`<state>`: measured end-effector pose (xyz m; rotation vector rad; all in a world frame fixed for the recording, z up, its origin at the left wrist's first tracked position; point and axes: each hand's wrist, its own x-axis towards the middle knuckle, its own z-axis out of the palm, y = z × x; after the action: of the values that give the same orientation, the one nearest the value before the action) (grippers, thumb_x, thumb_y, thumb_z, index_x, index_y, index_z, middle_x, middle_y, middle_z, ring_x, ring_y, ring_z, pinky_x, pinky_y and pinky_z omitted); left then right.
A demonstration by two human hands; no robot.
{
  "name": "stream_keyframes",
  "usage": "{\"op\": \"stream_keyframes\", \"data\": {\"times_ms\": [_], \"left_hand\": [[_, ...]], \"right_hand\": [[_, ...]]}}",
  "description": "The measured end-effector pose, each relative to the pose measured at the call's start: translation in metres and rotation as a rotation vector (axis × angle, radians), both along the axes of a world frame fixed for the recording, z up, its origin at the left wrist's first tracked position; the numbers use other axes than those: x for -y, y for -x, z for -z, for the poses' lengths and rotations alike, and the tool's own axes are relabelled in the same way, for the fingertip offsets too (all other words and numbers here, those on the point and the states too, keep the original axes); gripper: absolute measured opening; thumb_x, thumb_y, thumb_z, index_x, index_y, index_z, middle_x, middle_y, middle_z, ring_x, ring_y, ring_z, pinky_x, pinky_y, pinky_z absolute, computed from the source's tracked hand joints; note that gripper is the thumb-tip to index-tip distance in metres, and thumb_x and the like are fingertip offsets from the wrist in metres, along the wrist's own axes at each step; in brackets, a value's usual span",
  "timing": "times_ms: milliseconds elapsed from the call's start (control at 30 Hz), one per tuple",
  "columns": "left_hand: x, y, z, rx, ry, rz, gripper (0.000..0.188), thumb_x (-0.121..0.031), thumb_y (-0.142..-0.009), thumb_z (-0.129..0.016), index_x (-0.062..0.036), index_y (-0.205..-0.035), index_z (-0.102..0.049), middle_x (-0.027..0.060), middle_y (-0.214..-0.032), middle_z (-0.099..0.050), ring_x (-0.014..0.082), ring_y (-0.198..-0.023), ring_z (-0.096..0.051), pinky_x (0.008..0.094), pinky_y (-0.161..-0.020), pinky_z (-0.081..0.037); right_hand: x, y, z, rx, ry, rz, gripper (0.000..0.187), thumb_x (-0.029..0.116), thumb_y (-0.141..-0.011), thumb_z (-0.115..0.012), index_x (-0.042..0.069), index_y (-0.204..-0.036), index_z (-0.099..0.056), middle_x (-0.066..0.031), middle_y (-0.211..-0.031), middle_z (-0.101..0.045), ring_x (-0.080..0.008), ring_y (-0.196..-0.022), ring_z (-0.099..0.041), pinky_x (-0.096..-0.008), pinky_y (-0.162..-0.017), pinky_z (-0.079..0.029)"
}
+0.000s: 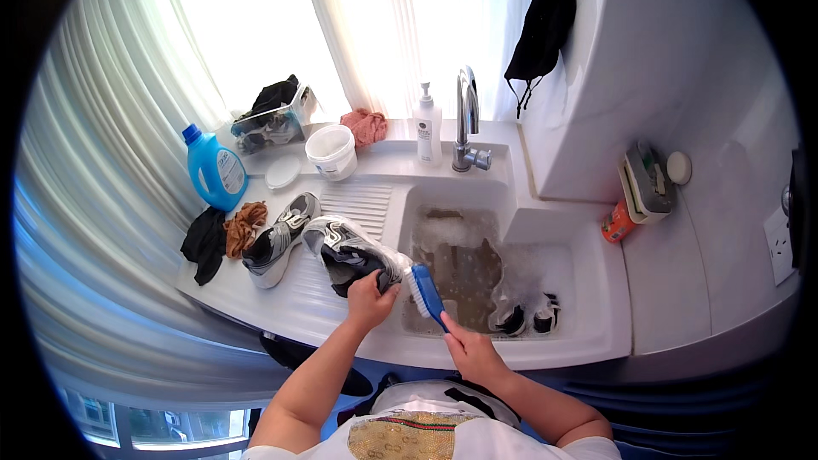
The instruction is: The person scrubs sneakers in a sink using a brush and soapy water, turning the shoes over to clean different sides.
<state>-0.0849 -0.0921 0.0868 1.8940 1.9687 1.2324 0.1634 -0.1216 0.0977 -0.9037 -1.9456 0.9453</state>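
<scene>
My left hand grips a grey and white sneaker by its heel end, over the left edge of the sink basin. In my right hand is a blue scrubbing brush, held by its handle. Its white bristles meet the sneaker's heel, where some foam shows. Left of that shoe, a matching sneaker rests on the ribbed drainboard. Murky, foamy water fills the white sink. Two small black and white shoes lie partly under the water at the near right.
A blue detergent bottle, white tub, round lid and dark and brown cloths stand or lie at left. Behind are a pump bottle and chrome faucet. An orange canister is at right.
</scene>
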Motion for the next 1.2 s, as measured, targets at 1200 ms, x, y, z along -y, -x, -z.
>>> {"op": "stream_keyframes", "data": {"times_ms": [1200], "left_hand": [[0.015,0.010,-0.001,0.189,0.065,0.056,0.023,-0.019,-0.074,-0.076,-0.0011,-0.083,-0.064,0.0141,-0.058,-0.058,0.0301,-0.050,-0.057,0.0361,-0.051,-0.044]], "right_hand": [[-0.056,0.013,-0.040,-0.237,0.950,0.039,0.045,0.021,-0.100,-0.044,0.012,-0.144,-0.041,0.0013,-0.063,-0.045,-0.0065,-0.038,-0.038,-0.0236,-0.037,-0.035]]}}
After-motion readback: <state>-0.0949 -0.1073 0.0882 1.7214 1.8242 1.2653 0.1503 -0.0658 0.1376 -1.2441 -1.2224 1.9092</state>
